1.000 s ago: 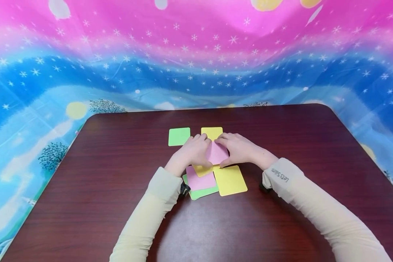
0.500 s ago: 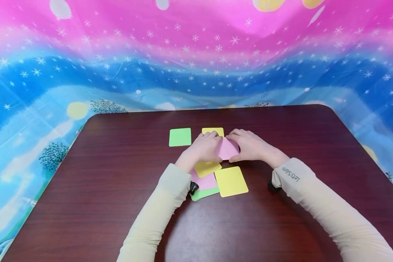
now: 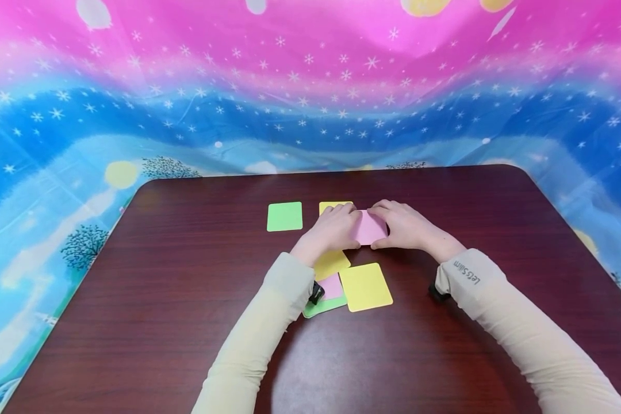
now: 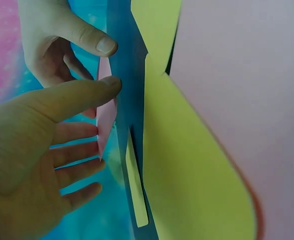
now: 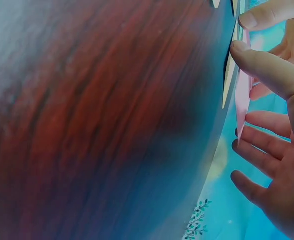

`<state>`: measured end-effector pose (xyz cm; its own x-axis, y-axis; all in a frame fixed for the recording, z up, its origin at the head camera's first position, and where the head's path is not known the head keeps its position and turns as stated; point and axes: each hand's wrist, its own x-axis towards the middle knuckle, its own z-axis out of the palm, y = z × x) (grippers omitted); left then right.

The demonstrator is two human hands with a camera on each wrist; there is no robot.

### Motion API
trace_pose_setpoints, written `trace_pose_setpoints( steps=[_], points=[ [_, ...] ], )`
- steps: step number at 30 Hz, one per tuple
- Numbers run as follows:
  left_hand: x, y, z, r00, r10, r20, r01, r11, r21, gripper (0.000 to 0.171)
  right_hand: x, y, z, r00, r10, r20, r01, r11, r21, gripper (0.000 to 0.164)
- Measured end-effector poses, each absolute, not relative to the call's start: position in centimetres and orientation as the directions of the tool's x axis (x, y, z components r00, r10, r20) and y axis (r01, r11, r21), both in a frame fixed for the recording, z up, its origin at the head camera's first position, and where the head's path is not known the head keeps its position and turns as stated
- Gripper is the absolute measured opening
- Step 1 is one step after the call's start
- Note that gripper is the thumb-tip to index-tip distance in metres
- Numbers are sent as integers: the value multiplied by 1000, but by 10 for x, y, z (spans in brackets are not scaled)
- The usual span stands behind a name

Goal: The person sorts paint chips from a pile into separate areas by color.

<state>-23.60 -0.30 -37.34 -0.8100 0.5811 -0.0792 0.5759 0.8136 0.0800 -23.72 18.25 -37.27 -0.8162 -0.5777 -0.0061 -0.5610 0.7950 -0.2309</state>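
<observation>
A square pink card (image 3: pixel 370 228) is held between my two hands, seemingly lifted off the table. My left hand (image 3: pixel 336 227) grips its left edge, thumb near me and fingers on the far side. On the opposite edge, my right hand (image 3: pixel 406 226) holds it the same way. Edge-on, the pink card (image 4: pixel 106 120) shows between both hands in the left wrist view. Under my left hand lies a partly hidden yellow card (image 3: pixel 333 264). Another yellow card (image 3: pixel 336 204) peeks out behind my left fingers.
A green card (image 3: pixel 284 216) lies apart at the back left. Nearer me, a yellow card (image 3: pixel 365 287) sits beside an overlapping pink card (image 3: pixel 333 286) and green card (image 3: pixel 325 306), partly covered by my left wrist. The dark wooden table (image 3: pixel 186 276) meets a patterned cloth (image 3: pixel 310 109) behind.
Both hands have moved right and slightly away from me with the pink card. It has left the spot above the overlapping cards, and my left forearm now covers more of them.
</observation>
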Motion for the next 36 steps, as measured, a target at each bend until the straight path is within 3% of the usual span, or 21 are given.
trace_pose_setpoints(
  steps=[36],
  points=[
    [-270, 26, -378, -808, 568, -157, 575, 818, 1, 60, -268, 204, -385, -860, -506, -65, -467, 833, -299, 72]
  ],
)
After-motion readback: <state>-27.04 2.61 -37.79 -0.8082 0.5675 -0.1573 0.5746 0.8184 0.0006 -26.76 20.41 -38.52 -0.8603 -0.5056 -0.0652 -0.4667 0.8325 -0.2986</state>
